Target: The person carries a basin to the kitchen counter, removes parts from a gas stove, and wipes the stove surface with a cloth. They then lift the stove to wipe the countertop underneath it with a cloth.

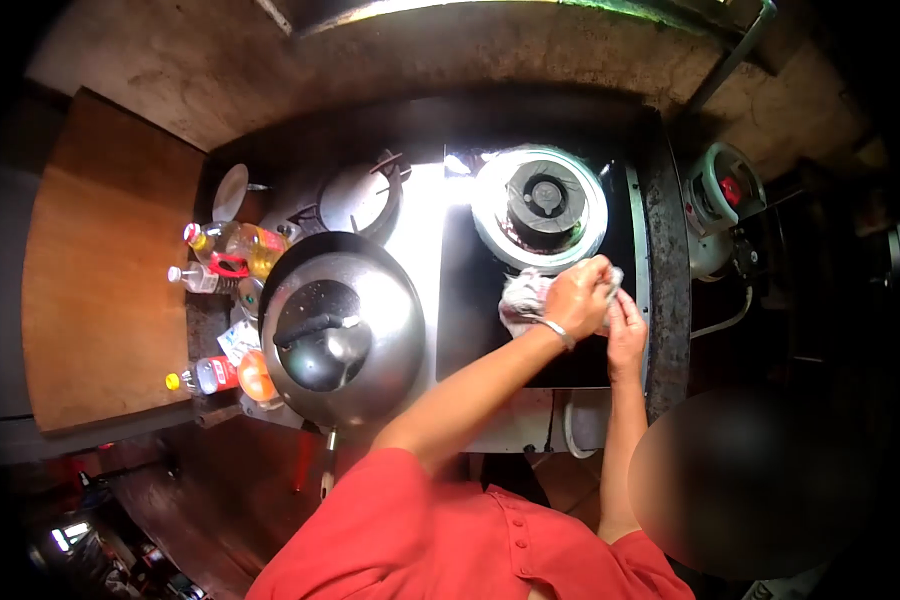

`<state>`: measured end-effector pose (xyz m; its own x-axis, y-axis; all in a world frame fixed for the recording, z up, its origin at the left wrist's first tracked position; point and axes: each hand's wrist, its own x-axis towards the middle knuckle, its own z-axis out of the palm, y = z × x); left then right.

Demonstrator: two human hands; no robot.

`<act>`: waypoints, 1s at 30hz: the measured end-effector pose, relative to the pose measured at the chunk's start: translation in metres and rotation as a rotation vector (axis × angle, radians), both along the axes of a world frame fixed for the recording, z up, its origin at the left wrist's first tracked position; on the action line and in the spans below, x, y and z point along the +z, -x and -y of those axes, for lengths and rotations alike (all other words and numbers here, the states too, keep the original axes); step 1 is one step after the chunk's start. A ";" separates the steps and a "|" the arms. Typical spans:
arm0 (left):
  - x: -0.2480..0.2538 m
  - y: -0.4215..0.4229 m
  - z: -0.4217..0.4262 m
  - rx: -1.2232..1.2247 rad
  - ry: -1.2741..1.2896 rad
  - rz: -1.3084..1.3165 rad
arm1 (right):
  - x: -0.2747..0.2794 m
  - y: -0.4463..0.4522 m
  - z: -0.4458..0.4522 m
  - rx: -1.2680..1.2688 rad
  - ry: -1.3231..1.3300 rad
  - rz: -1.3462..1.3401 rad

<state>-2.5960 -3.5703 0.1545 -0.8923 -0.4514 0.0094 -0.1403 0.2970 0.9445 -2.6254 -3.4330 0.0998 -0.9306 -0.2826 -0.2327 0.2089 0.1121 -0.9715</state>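
Where two hands [575, 303] [626, 336] meet, they hold one cloth [521, 301].

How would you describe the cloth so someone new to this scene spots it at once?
Start at the black cooktop panel, right of the big metal wok. On the near side of its round burner, find the braceleted left hand. The cloth is the pale, crumpled bundle there, soft and bunched where the burner is rigid and round.

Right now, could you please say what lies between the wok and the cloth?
In the head view, only bare stovetop, bright then black, lies between the wok and the cloth.
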 end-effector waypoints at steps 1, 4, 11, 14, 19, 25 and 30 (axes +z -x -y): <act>0.005 0.008 -0.010 0.037 -0.107 -0.102 | 0.011 0.000 -0.004 -0.033 0.143 0.122; 0.030 0.026 -0.033 0.010 -0.324 -0.342 | 0.023 0.010 -0.012 -0.012 0.437 0.081; 0.057 0.022 -0.031 -0.255 -0.153 -0.545 | 0.092 0.027 -0.019 -0.198 0.652 0.001; 0.026 -0.001 0.005 -0.189 0.105 -0.497 | 0.056 0.030 -0.010 -0.129 0.248 -0.039; -0.038 -0.056 0.099 0.387 0.404 -0.034 | 0.019 0.024 0.042 -0.104 0.154 -0.055; -0.073 -0.049 0.137 0.444 0.736 0.290 | 0.002 0.004 0.120 0.404 -0.440 -1.018; -0.080 -0.047 0.133 0.408 0.751 0.354 | -0.009 0.017 0.139 0.385 -0.574 -1.123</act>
<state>-2.5493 -3.7034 0.0745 -0.6725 -0.7168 0.1841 -0.6122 0.6786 0.4059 -2.6423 -3.5718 0.0905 -0.5774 -0.6915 0.4342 -0.8126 0.4347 -0.3883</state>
